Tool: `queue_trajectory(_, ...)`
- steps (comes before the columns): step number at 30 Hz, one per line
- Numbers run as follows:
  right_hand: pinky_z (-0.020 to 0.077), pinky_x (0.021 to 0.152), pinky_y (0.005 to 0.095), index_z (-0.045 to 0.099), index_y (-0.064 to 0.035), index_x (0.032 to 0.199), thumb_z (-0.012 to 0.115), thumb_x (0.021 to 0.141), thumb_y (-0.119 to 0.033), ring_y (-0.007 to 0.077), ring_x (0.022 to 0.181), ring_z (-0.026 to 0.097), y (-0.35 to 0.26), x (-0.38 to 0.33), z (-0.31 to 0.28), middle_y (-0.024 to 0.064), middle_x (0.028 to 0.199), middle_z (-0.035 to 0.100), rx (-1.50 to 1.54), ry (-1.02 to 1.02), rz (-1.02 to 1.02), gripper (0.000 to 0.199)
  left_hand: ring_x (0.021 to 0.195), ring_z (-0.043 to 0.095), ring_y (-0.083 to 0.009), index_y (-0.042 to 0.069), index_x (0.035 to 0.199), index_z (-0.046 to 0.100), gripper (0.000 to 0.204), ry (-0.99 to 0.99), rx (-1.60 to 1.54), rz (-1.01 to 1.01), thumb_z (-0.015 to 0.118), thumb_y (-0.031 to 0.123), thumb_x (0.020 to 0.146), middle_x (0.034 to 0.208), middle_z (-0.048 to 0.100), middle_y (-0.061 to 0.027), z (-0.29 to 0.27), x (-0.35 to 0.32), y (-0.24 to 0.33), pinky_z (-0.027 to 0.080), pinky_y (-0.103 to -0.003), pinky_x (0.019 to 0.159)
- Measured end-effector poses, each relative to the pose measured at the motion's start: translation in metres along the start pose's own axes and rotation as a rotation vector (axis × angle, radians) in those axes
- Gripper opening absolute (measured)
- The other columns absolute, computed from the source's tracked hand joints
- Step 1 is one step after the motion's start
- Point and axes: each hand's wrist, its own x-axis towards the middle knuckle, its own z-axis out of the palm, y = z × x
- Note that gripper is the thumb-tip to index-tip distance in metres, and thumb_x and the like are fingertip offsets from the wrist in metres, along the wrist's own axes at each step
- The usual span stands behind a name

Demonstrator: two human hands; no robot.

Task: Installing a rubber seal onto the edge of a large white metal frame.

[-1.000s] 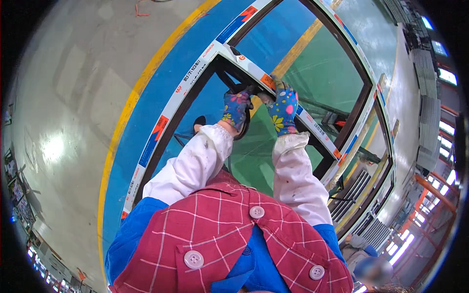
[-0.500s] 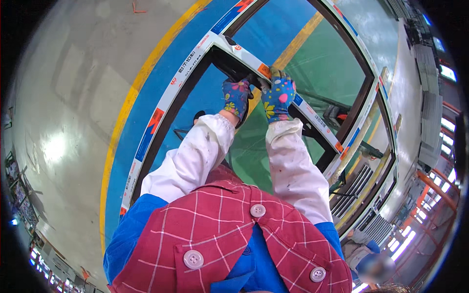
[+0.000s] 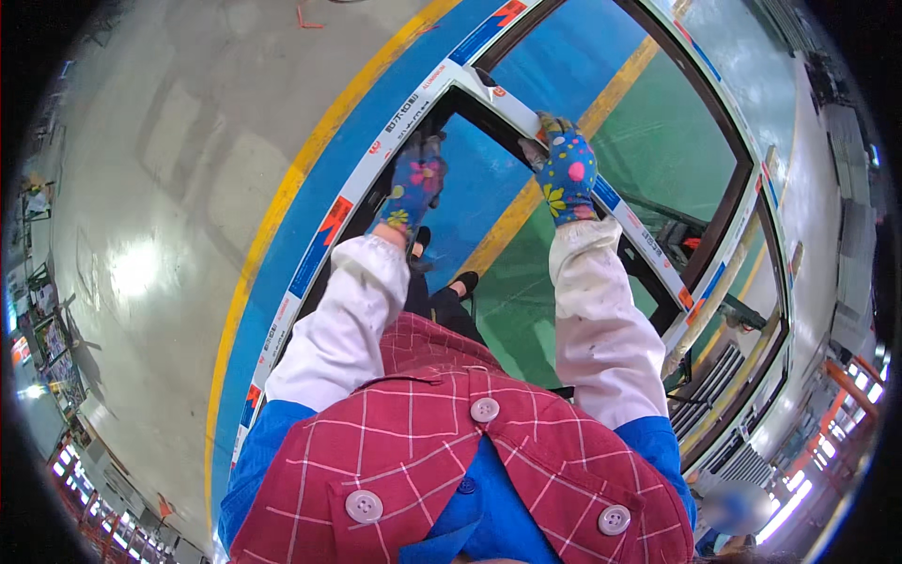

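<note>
A large window frame [image 3: 442, 85], covered in white film with orange and blue patches and dark inner sides, stands before me. My right hand [image 3: 568, 169], in a blue flowered glove with a grey palm, is closed over the frame's crossbar [image 3: 644, 240]. In a matching glove, my left hand [image 3: 413, 183] is at the inner edge of the left side bar, its fingers curled and somewhat blurred. Something dark shows just below that hand; I cannot make out what it is.
My black shoes [image 3: 463, 282] show through the frame's opening. A yellow line [image 3: 272, 226] borders the blue and grey floor. More frames [image 3: 770, 282] and slatted stock [image 3: 709, 390] stand at the right. Another person [image 3: 738, 512] is at the lower right.
My left hand has moved left, from the crossbar to the left side bar. My right hand keeps its grip on the crossbar. The view has shifted slightly, uncovering my shoes.
</note>
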Motion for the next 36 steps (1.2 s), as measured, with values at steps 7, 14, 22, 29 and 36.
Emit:
queue_trajectory(7,0.0468,0.074,0.0408,0.061,-0.0094,0.101,0.069,0.068,-0.03,0.0297,0.088,0.057,-0.005,-0.003,0.008,0.0118,0.094,0.061,-0.095,0.115,0.044,0.04,0.035,0.038,-0.0114,0.014,0.106,0.055,0.04,0.05,0.084,0.074,0.037,0.046,0.091,0.051,0.043,0.0015,0.002,0.023,-0.034,0.032,-0.028,0.032)
queue_trajectory(14,0.0466,0.076,0.0408,0.061,-0.0083,0.101,0.071,0.065,-0.032,0.0316,0.087,0.058,-0.018,0.013,0.018,0.013,0.094,0.061,-0.037,0.107,0.045,0.044,0.034,0.038,-0.0106,0.017,0.112,0.049,0.046,-0.051,-0.03,-0.111,0.032,0.053,0.09,0.053,0.043,0.0023,-0.001,0.015,-0.03,0.032,-0.028,0.029)
queue_trajectory(22,0.0465,0.074,0.0403,0.062,-0.0084,0.097,0.071,0.065,-0.033,0.0295,0.088,0.057,-0.041,0.037,0.014,0.0112,0.092,0.061,-0.002,0.042,0.054,0.041,0.035,0.038,-0.0101,0.014,0.113,0.047,0.033,-0.068,-0.039,-0.074,0.044,0.038,0.091,0.056,0.045,0.0012,-0.002,0.007,-0.015,0.03,-0.026,0.03)
queue_trajectory(29,0.0442,0.078,0.0401,0.058,-0.0092,0.109,0.07,0.065,-0.033,0.0286,0.092,0.056,-0.041,0.039,0.027,0.0119,0.097,0.06,-0.012,0.035,0.038,0.051,0.041,0.042,-0.0091,0.011,0.117,0.045,0.029,-0.078,-0.079,-0.034,0.045,0.024,0.091,0.059,0.046,0.0014,-0.018,0.029,-0.044,0.032,-0.025,0.034)
queue_trajectory(36,0.0415,0.084,0.0418,0.046,-0.0162,0.125,0.07,0.063,-0.03,0.0296,0.098,0.054,-0.058,0.042,0.033,0.0093,0.109,0.056,-0.321,-0.135,0.024,0.068,0.037,0.038,-0.0069,0.016,0.116,0.048,0.032,-0.267,-0.561,-0.366,0.04,0.036,0.094,0.057,0.044,0.005,-0.021,0.01,-0.003,0.032,-0.024,0.032)
